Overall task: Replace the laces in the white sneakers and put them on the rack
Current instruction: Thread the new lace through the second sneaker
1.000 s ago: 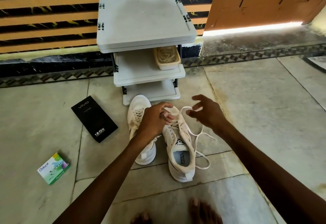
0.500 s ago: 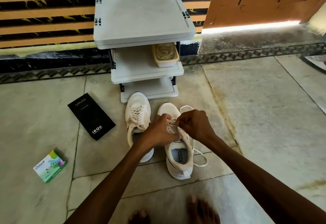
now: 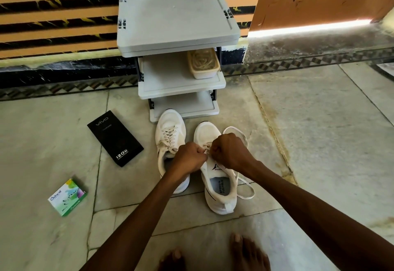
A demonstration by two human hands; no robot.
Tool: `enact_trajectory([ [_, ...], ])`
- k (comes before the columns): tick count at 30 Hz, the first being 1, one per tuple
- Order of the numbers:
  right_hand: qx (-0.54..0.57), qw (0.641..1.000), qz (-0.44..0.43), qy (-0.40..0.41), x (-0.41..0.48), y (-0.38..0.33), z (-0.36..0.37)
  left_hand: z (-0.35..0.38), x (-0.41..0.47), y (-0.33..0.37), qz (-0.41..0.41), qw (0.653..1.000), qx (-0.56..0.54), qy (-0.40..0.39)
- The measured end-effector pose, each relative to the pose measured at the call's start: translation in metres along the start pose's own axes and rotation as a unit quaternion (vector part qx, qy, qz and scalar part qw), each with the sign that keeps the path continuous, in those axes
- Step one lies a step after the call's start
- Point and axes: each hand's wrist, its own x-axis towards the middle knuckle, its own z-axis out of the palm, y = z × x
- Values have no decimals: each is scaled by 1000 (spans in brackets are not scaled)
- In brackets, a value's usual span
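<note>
My left hand (image 3: 189, 157) and right hand (image 3: 229, 151) meet over the eyelet area of the right-hand sneaker (image 3: 221, 187). Both have their fingers curled in tight, and each pinches the white lace (image 3: 245, 187) where it crosses the shoe's tongue. My knuckles nearly touch. The loose lengths of that lace loop out onto the floor (image 3: 319, 132) along the shoe's right side, one loop by the toe and another by the heel.

The left-hand sneaker (image 3: 170, 129) stands just beside it, toe towards the rack (image 3: 177, 14), with its lace threaded through the eyelets. My left wrist covers part of its opening. Both sneakers sit on the floor directly in front of the rack's lowest shelf, the left toe almost at its front edge.

The grey rack stands against the striped wall. On the right end of its middle shelf sits a pale tub (image 3: 203, 63) holding a tangle of light strands.

A black box (image 3: 115, 138) lies flat on the floor left of the sneakers. A small green box (image 3: 67, 197) lies further left, nearer me. My bare feet (image 3: 247, 251) show at the bottom edge.
</note>
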Motion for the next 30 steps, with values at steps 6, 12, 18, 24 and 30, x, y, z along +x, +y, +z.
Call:
enact_trajectory([
  [6,-53,997,-47,-26,3,-1,-3,0,1,-4,-9,998,-53,-10],
  [12,-122,992,-42,2,2,-6,4,-1,7,-4,-26,996,-78,-35],
  [18,-58,997,4,57,-2,-7,16,3,18,-4,-24,999,-37,-27],
  [24,55,997,46,13,0,3,10,8,16,-2,79,987,129,59],
  [30,65,996,33,45,-1,-1,20,9,14,-3,101,980,154,70],
])
